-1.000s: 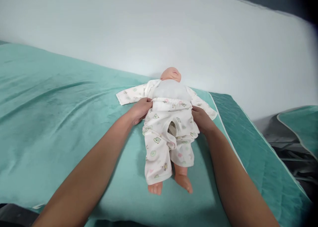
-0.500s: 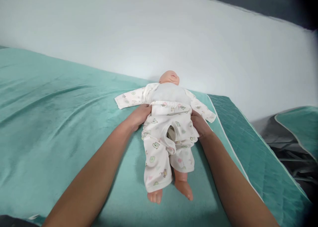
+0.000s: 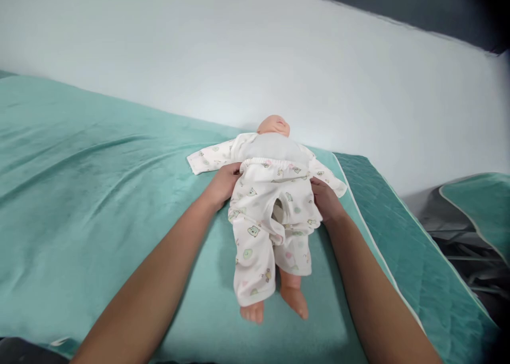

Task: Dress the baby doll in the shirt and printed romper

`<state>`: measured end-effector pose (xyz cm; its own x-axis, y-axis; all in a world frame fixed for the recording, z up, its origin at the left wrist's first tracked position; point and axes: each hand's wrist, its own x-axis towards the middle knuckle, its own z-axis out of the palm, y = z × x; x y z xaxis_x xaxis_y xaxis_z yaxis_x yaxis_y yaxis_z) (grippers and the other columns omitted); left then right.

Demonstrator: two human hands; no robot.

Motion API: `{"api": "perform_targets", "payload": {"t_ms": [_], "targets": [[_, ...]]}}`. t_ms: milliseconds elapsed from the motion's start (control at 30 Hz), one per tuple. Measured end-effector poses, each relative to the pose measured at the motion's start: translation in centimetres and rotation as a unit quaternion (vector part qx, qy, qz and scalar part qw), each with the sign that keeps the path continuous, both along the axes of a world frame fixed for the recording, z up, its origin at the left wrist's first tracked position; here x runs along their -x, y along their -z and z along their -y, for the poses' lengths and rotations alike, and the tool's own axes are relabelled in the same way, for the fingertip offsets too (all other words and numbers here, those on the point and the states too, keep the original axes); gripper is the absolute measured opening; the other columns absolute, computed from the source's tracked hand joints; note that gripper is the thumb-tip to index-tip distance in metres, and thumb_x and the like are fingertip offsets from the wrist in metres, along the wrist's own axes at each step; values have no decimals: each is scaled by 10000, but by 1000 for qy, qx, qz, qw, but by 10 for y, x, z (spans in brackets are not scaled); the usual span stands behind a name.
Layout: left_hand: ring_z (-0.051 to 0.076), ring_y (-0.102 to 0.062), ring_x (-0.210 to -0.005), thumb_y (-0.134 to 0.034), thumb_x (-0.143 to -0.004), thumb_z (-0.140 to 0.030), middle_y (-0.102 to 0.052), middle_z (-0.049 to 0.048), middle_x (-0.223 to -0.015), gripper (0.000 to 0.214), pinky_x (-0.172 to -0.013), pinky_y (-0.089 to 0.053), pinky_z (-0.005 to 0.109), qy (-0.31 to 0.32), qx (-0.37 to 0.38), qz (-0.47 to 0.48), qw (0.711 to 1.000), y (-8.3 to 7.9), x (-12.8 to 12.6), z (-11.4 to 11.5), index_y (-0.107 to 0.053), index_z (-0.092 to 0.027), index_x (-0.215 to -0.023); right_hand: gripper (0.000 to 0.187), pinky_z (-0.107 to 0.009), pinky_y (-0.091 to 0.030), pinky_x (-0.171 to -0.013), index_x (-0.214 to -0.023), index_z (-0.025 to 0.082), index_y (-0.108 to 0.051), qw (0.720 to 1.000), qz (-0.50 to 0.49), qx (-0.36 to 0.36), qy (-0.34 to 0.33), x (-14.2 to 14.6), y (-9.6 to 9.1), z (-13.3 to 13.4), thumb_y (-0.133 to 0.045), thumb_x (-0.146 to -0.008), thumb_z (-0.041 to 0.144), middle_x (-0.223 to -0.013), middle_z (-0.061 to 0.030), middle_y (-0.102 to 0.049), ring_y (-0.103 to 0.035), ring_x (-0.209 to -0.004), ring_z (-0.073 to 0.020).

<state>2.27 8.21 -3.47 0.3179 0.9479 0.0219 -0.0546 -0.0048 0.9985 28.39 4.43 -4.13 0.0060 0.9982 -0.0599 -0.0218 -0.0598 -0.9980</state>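
A baby doll (image 3: 274, 125) lies on its back, head toward the wall and feet toward me. It wears a white printed top (image 3: 215, 154) with a plain pale front, and white printed pants (image 3: 255, 231) with an opening at the crotch. My left hand (image 3: 226, 184) is closed on the waistband at the left hip. At the other hip, my right hand (image 3: 325, 198) is closed on the side of the waistband, its fingertips partly hidden by the cloth. Both doll feet (image 3: 294, 300) stick out of the pant legs.
A teal sheet (image 3: 119, 220) with some creases covers the bed under the doll. To the right shows a quilted teal mattress edge (image 3: 402, 236). A white wall (image 3: 179, 50) stands behind, and another teal-covered surface (image 3: 486, 204) is at the far right.
Both hands have drawn the waistband slightly up toward the doll's chest and a little outward. The pants and the left foot have shifted slightly.
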Motion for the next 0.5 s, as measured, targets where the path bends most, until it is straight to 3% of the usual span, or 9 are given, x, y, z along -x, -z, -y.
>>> {"api": "perform_targets", "payload": {"t_ms": [133, 233, 333, 500], "targets": [[189, -621, -849, -571, -758, -225, -711, 40, -907, 195, -767, -497, 305, -107, -94, -106, 984, 3, 2, -3, -705, -166, -886, 276, -363, -511, -720, -991, 232, -685, 998, 32, -31, 43, 5, 4, 1, -672, -749, 364, -949, -44, -736, -668, -840, -243], [168, -622, -876, -592, -770, -195, -693, 42, -952, 210, -832, -501, 309, -175, -143, -93, 970, -1, 2, -4, -678, -178, -961, 225, -337, -497, -746, -955, 224, -670, 980, 89, -110, 139, 8, 5, 1, -694, -757, 328, -932, -32, -707, -636, -837, -205], [168, -610, -972, -585, -828, -215, -657, 47, -1037, 177, -900, -494, 316, -156, -220, -83, 959, -8, 2, -2, -678, -199, -977, 173, -329, -482, -797, -937, 224, -655, 945, 140, -208, 209, 12, 1, 1, -667, -809, 339, -932, -24, -667, -605, -869, -184], [195, -536, -1113, -644, -854, -321, -577, 45, -1093, 149, -1039, -404, 352, -72, -304, -151, 938, -20, 3, 2, -674, -222, -962, 162, -350, -451, -888, -972, 253, -609, 927, 233, -279, 87, 14, -15, 1, -650, -849, 351, -991, -14, -583, -556, -931, -182]]}}
